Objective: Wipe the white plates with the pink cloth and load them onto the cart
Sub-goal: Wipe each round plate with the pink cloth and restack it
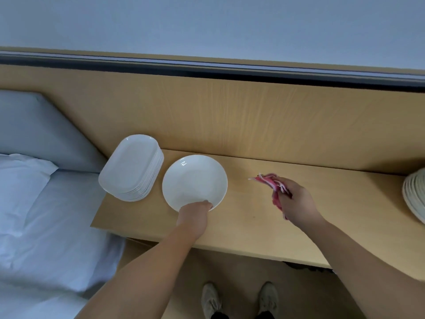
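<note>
Left hand (194,214) is on the plate (195,180) – it grips the near rim, thumb on top of the white edge, the arm reaching in from below. The plate is round, white and bare, and sits on the wooden surface (248,229); whether it lies flat or is tipped up a little by that grip, I cannot tell. Just left of the plate, close by its rim, stands a stack (131,168) of white oval dishes, neatly piled at the surface's left end. Right of the plate, apart from it, the right hand (296,203) clutches the cloth (271,183) – pink, bunched up, pale fringe sticking out past the fingers towards the plate, and it looks to be held just above the wood. Well right of the plate, at the picture's edge, there is a second pile (415,194) of white dishes, only partly in view. Behind the plate rises a wooden panel (230,111). Left of the plate, past the stack, lies a bed (46,238) in pale sheets with a pillow (20,178) on it. Below the plate, down on the floor, two light shoes (210,298) point forward.
</note>
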A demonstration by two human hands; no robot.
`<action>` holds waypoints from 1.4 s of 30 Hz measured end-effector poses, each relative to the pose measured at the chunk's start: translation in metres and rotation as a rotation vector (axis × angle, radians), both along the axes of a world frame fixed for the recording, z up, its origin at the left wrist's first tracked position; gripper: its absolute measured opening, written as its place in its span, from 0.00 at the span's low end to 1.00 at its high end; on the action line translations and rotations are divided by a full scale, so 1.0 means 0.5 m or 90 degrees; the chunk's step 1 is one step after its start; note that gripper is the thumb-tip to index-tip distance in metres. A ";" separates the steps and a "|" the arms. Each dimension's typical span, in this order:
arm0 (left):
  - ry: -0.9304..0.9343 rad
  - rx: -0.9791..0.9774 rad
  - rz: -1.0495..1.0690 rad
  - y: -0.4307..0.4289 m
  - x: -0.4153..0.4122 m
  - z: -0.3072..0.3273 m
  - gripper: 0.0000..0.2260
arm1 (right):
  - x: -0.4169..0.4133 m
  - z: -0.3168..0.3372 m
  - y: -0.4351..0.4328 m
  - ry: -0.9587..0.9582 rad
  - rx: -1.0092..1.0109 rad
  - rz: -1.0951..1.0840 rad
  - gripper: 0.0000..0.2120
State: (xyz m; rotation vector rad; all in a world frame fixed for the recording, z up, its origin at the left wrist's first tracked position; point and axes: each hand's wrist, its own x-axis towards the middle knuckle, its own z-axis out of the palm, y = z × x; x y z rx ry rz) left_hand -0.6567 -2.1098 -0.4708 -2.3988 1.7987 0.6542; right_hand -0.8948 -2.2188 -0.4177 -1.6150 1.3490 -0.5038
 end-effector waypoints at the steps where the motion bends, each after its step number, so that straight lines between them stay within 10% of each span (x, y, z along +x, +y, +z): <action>1: 0.002 -0.002 0.000 -0.004 -0.002 0.002 0.20 | -0.007 0.000 0.000 -0.001 -0.001 -0.008 0.19; 16: 0.111 -0.226 -0.215 -0.280 -0.423 0.133 0.11 | -0.394 0.123 -0.018 -0.035 -0.046 -0.284 0.19; 42: 0.207 -0.075 -0.049 -0.597 -0.995 0.106 0.08 | -0.855 0.136 -0.167 -0.075 -0.070 -0.352 0.25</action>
